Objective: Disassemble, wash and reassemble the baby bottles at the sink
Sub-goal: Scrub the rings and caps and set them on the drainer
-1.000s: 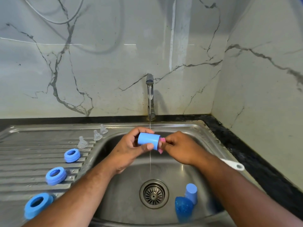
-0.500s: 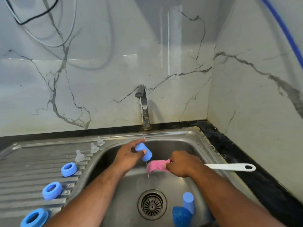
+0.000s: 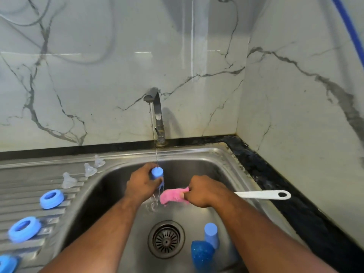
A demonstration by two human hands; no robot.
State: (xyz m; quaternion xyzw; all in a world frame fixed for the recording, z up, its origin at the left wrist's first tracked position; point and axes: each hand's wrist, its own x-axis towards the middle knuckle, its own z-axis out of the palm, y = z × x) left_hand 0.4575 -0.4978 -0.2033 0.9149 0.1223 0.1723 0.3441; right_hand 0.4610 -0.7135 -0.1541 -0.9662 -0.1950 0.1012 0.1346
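Seen from my head, my left hand (image 3: 140,184) curls round a small blue bottle (image 3: 157,174), gripping it with its flat closed end up; it sits directly under the thin stream of water (image 3: 155,146) falling from the tap (image 3: 157,115); water runs off the bottle's lower edge into the sink (image 3: 197,166).

My right hand (image 3: 204,191) is a fist wrapped tight round the bottle brush (image 3: 171,196), just behind its pink sponge head; the white handle sticks out to the right past my wrist, above the basin's right side; the pink head lies just beside and below the bottle, and I cannot tell whether they touch.

On the basin floor, right of the drain (image 3: 166,239), a second light blue bottle (image 3: 211,233) stands upright; a darker blue glittery piece (image 3: 201,253) rests against it, nearer to me.

On the draining board (image 3: 23,186) to my left, three blue rings (image 3: 51,199) lie flat in a row; three clear teats (image 3: 89,169) stand further back, near the basin's edge.
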